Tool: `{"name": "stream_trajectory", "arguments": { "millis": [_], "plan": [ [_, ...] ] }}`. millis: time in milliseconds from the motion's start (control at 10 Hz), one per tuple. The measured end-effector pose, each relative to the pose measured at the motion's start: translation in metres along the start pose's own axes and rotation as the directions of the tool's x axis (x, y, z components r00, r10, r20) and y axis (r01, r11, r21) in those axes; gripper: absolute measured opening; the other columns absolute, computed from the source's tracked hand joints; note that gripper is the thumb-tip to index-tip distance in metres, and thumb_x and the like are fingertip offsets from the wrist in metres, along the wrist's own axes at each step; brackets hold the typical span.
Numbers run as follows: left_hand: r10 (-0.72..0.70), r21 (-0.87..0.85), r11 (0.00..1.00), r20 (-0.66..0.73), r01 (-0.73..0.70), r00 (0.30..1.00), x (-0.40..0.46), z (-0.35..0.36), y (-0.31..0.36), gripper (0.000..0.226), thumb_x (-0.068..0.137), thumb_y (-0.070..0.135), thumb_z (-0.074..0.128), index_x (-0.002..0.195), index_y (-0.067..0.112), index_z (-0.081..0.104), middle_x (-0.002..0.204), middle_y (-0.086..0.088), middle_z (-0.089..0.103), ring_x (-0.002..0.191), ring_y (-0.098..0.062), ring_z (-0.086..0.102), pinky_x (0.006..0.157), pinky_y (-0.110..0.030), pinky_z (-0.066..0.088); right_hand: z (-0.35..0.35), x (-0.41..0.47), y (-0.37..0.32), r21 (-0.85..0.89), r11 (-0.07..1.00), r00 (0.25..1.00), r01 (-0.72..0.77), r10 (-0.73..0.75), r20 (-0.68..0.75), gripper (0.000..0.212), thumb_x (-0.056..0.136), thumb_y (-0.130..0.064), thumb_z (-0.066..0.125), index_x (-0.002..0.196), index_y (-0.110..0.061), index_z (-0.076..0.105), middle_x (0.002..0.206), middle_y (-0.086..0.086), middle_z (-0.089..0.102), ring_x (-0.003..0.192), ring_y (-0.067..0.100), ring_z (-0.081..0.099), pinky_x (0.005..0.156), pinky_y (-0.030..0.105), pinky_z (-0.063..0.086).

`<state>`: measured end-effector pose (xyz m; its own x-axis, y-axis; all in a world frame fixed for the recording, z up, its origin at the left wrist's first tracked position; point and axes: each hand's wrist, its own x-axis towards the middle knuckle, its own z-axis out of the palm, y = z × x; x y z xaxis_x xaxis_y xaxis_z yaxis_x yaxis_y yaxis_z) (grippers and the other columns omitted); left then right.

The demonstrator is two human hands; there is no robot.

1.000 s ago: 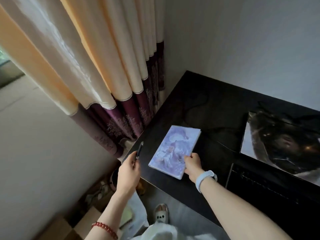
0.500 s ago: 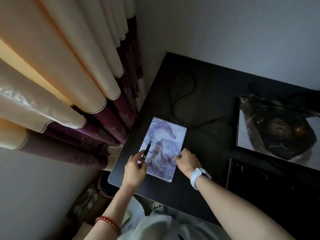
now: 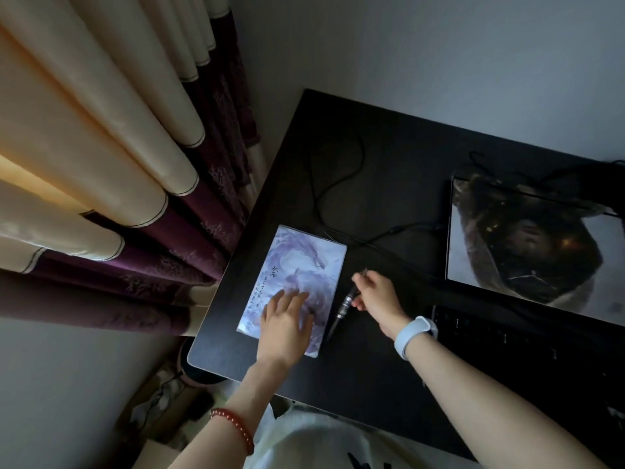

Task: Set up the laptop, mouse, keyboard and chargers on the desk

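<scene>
the left hand lies flat on the lavender notebook, fingers spread and straight, pressing on its lower half. the notebook sits near the left edge of the black desk, at the centre of the frame. just right of it, the right hand pinches a dark pen between thumb and fingers — the pen slants down-left with its tip beside the notebook's right edge. whether the tip touches the desk cannot be told.

the laptop stands open at the right of the frame, its screen lit with a dark picture, and its keyboard is in shadow at the lower right. a black cable loops across the desk from the upper centre toward the laptop's left side. cream and maroon curtains fill the upper left.
</scene>
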<state>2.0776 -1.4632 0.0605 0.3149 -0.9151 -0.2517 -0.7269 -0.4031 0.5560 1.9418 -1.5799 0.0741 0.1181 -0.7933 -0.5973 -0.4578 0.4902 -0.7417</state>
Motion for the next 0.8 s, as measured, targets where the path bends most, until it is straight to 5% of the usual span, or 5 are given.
{"name": "stream_trajectory", "arguments": {
  "millis": [100, 200, 300, 400, 800],
  "plan": [
    [0.029, 0.345, 0.936, 0.101, -0.063, 0.994, 0.012, 0.007, -0.014, 0.056, 0.094, 0.040, 0.039, 0.145, 0.034, 0.017, 0.157, 0.001, 0.004, 0.143, -0.028, -0.004, 0.114, -0.052, 0.003, -0.006, 0.018, 0.002, -0.124, 0.992, 0.998, -0.030, 0.023, -0.056, 0.018, 0.095, -0.019, 0.046, 0.085, -0.005, 0.052, 0.066, 0.011, 0.053, 0.046, 0.018, 0.051, 0.043, 0.023, 0.042],
    [0.068, 0.398, 0.910, 0.136, -0.117, 0.988, 0.020, 0.015, -0.026, 0.057, 0.093, 0.046, 0.035, 0.145, 0.038, 0.012, 0.158, -0.002, -0.003, 0.143, -0.031, -0.010, 0.111, -0.058, -0.003, 0.006, 0.031, 0.002, -0.166, 0.985, 0.995, -0.054, 0.038, -0.097, 0.016, 0.093, -0.018, 0.049, 0.086, -0.004, 0.052, 0.077, 0.018, 0.058, 0.048, 0.023, 0.054, 0.046, 0.027, 0.051],
    [0.071, 0.427, 0.895, 0.157, -0.133, 0.985, 0.023, 0.022, -0.037, 0.059, 0.093, 0.053, 0.023, 0.144, 0.041, -0.003, 0.154, 0.002, -0.020, 0.139, -0.027, -0.026, 0.110, -0.055, -0.012, 0.018, 0.035, 0.001, -0.163, 0.985, 0.989, -0.063, 0.039, -0.142, 0.019, 0.090, -0.016, 0.055, 0.096, 0.002, 0.056, 0.086, 0.022, 0.063, 0.072, 0.038, 0.064, 0.077, 0.049, 0.055],
    [0.071, 0.420, 0.898, 0.155, -0.131, 0.985, 0.022, 0.027, -0.042, 0.059, 0.092, 0.056, 0.016, 0.139, 0.044, -0.018, 0.147, 0.006, -0.033, 0.133, -0.023, -0.037, 0.108, -0.052, -0.020, 0.025, 0.035, 0.003, -0.153, 0.986, 0.992, -0.061, 0.044, -0.115, 0.024, 0.088, -0.008, 0.055, 0.110, -0.002, 0.055, 0.103, 0.025, 0.064, 0.090, 0.040, 0.065, 0.083, 0.051, 0.054],
    [0.078, 0.424, 0.894, 0.170, -0.145, 0.982, 0.023, 0.030, -0.044, 0.058, 0.089, 0.060, 0.009, 0.133, 0.047, -0.027, 0.145, 0.008, -0.036, 0.133, -0.023, -0.038, 0.106, -0.050, -0.025, 0.008, 0.019, 0.005, -0.078, 0.995, 0.998, -0.056, 0.053, -0.039, 0.034, 0.092, -0.004, 0.043, 0.125, -0.004, 0.049, 0.097, 0.009, 0.060, 0.095, 0.034, 0.065, 0.087, 0.045, 0.054]
  ]
}}
